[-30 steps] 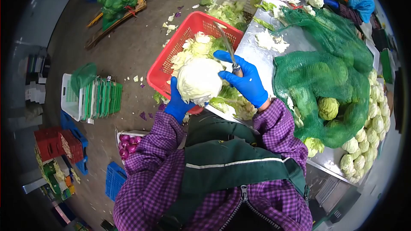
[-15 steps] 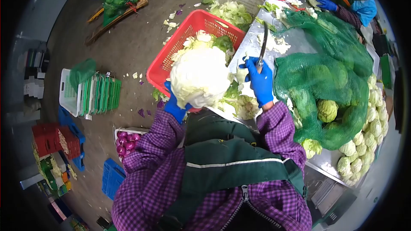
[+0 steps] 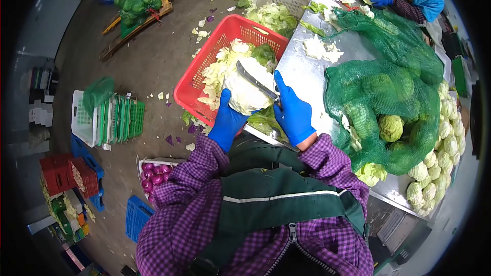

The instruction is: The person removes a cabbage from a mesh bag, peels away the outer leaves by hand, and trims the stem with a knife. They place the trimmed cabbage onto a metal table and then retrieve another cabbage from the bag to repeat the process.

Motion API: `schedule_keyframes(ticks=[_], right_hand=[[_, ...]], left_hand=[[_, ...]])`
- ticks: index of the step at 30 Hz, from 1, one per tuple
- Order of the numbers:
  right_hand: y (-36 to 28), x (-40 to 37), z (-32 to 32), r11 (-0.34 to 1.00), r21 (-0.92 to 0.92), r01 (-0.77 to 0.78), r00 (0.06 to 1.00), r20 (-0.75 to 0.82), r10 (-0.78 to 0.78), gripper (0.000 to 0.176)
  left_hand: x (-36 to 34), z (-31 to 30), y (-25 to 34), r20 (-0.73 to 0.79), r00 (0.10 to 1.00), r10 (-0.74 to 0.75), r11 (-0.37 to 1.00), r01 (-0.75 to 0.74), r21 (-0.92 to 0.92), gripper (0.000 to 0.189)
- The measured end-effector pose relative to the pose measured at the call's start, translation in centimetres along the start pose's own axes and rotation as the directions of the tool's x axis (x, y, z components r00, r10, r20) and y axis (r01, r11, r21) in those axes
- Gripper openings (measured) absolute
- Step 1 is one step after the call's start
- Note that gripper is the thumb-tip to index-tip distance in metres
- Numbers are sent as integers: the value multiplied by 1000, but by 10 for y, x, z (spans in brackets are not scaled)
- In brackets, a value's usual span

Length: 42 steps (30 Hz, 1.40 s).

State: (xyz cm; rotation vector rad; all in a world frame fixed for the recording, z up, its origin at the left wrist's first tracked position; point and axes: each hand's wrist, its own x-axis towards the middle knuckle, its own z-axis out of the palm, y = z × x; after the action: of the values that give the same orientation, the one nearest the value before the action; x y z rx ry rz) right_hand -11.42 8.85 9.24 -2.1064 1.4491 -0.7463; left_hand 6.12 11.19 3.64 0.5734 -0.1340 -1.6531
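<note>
- Metal table [image 3: 312, 79], right of the wearer: bears the netting, loose leaves and, along its far right side, pale cabbages [image 3: 429, 174] in a packed group.
- Green mesh bag [image 3: 358, 84]: spread over the table, with whole green cabbages inside; one shows uncovered at an opening.
- Red basket [image 3: 194, 77]: perforated, set against the table's left edge, heaped with pale and green leaves.
- Row of crates [image 3: 115, 117], on the floor at left: white and green, standing on their sides, with green netting draped over the white one.
- Grey crate [image 3: 294, 2]: beyond the red basket, holding light green leaves.
- Onion crate [image 3: 138, 168]: white-rimmed, near the left sleeve, filled with purple onions [image 3: 156, 176].
- Left hand [image 3: 225, 122], blue-gloved: cradles the held cabbage from its near left side, thumb raised along it.
- Right hand [image 3: 294, 117], blue-gloved: closed around the knife's handle.
- Held cabbage [image 3: 243, 94]: pale, between the hands, above the near part of the red basket; nearly round, so no long axis can be told.
- Curved knife [image 3: 255, 83]: long axis diagonal, handle near and right, tip far and left; the blade lies across the cabbage's upper face, its depth of contact unclear.
</note>
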Motion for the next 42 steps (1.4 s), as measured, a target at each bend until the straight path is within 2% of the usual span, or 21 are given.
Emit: schedule_keyframes(ticks=[7, 8, 9, 11, 13, 14, 16, 17, 18, 19, 25, 27, 29, 30, 31, 34, 35, 38, 39, 41, 42], right_hand=[[54, -10, 29, 994, -50, 96, 995, -4, -96, 74], [84, -19, 42, 998, -1, -66, 996, -56, 66, 70], [107, -19, 46, 974, 57, -218, 968, -113, 223, 66], [123, -32, 35, 927, 32, -375, 927, -17, 375, 57], [105, -25, 33, 929, 265, -257, 959, -45, 279, 47], [92, -15, 36, 887, 415, -201, 967, -62, 248, 45], [52, 3, 25, 770, 604, -207, 965, -2, 261, 38], [32, 10, 19, 769, 605, -205, 964, -9, 264, 38], [15, 15, 14, 781, 624, -17, 985, -125, 122, 39], [3, 18, 7, 766, 620, 170, 971, -239, -22, 40], [-11, 32, -20, 929, 263, 260, 964, -22, -264, 45], [-9, 33, -15, 933, 238, 271, 962, -32, -271, 37], [6, 37, 4, 932, 362, 31, 984, -177, 36, 23], [23, 49, 16, 885, 465, 16, 960, -255, 116, 13], [30, 52, 11, 814, 550, -186, 943, -133, 305, 14], [30, 40, -6, 537, 742, -402, 883, 160, 441, 20], [31, 33, -8, 488, 765, -419, 890, 242, 385, 29], [25, 20, 5, -217, 846, -487, 777, 533, 335, 53], [56, 12, 28, -188, 867, -462, 864, 487, 125, 58], [79, 14, 42, -500, 757, -421, 845, 528, 88, 60], [75, 16, 36, -491, 768, -412, 850, 518, 97, 60]], left_hand=[[-22, 4, 3, -10, 999, 42, 999, -42, -21, 78], [-26, -2, 3, 147, 969, 197, 880, -241, 409, 71], [-23, -4, 9, 363, 896, 256, 545, -444, 711, 64], [-24, 10, 27, 274, 933, 235, 839, -337, 427, 69], [-22, -16, 34, 345, 935, 76, 969, 13, -248, 68], [-17, -20, 32, 353, 932, 81, 970, 8, -244, 68], [-14, -6, 29, -2, 989, 149, 989, -149, -3, 74], [-13, 1, 29, 4, 990, 144, 990, -144, 0, 74], [-12, 9, 28, 14, 988, 152, 988, -152, 27, 74], [-12, 12, 26, 21, 987, 160, 986, -161, 51, 75], [-13, 14, 16, -16, 998, 59, 992, -57, 108, 67], [-16, 16, 16, 5, 998, 60, 989, -60, 133, 68], [-21, 22, 17, 55, 997, 55, 981, -64, 185, 69], [-27, 28, 17, 14, 1000, 2, 989, -4, 150, 66], [-28, 26, 16, 11, 1000, 2, 989, -4, 149, 66], [-26, 29, 16, -8, 999, 50, 992, -48, 117, 73], [-25, 41, 21, 5, 990, 140, 924, -133, 358, 80], [-19, 61, 32, 201, 949, 242, 637, -312, 705, 93], [-18, 66, 34, 352, 909, 224, 448, -417, 791, 98], [-17, 76, 35, 345, 915, 208, 422, -402, 813, 101], [-14, 77, 35, 398, 893, 212, 375, -450, 811, 100]])
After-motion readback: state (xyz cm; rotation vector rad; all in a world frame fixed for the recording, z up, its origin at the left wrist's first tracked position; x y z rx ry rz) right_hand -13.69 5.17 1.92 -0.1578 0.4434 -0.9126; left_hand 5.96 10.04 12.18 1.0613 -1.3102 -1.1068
